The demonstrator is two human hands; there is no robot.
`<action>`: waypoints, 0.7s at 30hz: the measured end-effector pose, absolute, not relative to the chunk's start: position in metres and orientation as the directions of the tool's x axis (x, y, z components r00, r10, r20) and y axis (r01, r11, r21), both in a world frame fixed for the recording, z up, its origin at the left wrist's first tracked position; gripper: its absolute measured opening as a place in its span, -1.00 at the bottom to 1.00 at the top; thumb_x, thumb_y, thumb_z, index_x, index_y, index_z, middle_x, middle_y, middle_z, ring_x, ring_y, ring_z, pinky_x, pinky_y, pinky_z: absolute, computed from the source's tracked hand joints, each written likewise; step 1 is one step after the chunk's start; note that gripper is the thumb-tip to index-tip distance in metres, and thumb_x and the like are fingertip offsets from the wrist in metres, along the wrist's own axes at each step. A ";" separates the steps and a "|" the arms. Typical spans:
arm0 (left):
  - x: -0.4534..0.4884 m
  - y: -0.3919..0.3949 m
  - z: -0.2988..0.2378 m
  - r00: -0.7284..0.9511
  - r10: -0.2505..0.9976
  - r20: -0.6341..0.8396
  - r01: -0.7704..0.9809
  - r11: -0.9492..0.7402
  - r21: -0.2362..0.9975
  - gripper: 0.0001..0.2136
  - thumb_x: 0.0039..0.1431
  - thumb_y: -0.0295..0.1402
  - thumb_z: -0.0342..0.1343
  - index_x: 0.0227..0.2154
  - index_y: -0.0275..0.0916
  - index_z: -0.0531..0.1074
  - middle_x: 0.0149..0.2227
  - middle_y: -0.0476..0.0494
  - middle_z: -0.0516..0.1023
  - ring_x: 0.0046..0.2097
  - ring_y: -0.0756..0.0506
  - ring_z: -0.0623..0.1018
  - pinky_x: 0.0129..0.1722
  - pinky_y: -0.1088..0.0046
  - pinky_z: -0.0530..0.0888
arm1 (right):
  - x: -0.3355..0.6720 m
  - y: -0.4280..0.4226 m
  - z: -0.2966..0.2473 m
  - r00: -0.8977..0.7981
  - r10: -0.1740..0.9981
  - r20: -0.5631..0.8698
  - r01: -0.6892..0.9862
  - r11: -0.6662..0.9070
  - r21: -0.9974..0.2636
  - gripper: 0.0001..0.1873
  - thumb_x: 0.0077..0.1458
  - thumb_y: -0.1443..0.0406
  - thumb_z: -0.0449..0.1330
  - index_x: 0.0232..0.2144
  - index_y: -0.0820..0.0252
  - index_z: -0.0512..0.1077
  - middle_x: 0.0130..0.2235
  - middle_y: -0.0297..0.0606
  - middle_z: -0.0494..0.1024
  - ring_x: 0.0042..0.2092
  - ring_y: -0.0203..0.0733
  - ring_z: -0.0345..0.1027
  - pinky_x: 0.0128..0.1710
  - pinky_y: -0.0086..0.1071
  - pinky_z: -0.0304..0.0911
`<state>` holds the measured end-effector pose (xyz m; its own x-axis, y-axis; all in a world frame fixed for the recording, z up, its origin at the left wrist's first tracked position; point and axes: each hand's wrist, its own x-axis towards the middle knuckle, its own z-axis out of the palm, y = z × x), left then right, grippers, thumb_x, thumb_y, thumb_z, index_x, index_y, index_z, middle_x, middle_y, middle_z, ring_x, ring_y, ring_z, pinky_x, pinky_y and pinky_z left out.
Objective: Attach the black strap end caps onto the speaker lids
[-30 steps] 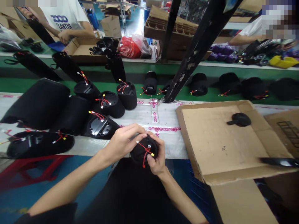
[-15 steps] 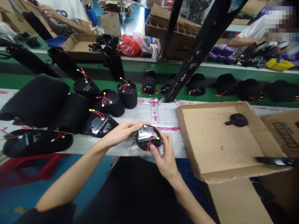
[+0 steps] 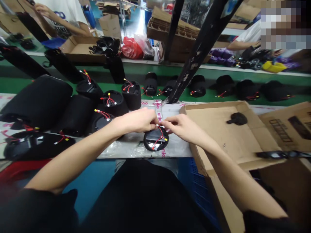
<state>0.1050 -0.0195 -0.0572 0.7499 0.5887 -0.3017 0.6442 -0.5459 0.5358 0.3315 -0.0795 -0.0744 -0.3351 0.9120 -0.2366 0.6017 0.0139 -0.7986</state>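
A round black speaker body (image 3: 155, 141) stands upright at the near edge of the plastic-covered bench (image 3: 126, 149), its flat end up, with red wires and yellow and white plugs on top. My left hand (image 3: 139, 120) and my right hand (image 3: 182, 127) meet just above its far rim. Both pinch the thin red wires (image 3: 160, 131) between fingertips. Left of it lie several more black fabric-covered speaker bodies (image 3: 111, 103) with the same red wires.
A shallow open cardboard box (image 3: 218, 136) lies to the right with one small black part (image 3: 237, 118) in it. A black slanted post (image 3: 194, 58) rises behind. More black units sit on the green belt (image 3: 150, 84). Other people work at the far side.
The speaker body has been set down upright on the bench. Both my hands moved from gripping its sides to pinching the wires at its top.
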 end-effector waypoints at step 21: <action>0.121 -0.008 -0.040 0.805 0.519 -0.289 0.590 -0.642 0.490 -0.87 0.07 -0.56 0.27 -0.46 -0.23 0.68 -0.59 0.05 0.55 -0.54 0.00 0.44 -0.46 0.47 0.26 | 0.337 -0.057 -0.081 -0.456 0.743 -0.491 0.448 -0.285 -0.847 -0.80 0.35 0.18 0.31 -0.26 0.20 0.57 -0.31 -0.27 0.68 -0.30 -0.21 0.65 -0.23 -0.31 0.67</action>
<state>0.1205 -0.0079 -0.0396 0.8047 0.5188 -0.2885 0.5897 -0.6422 0.4898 0.3373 -0.0574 -0.0806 -0.4558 0.7425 -0.4908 0.4476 -0.2853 -0.8475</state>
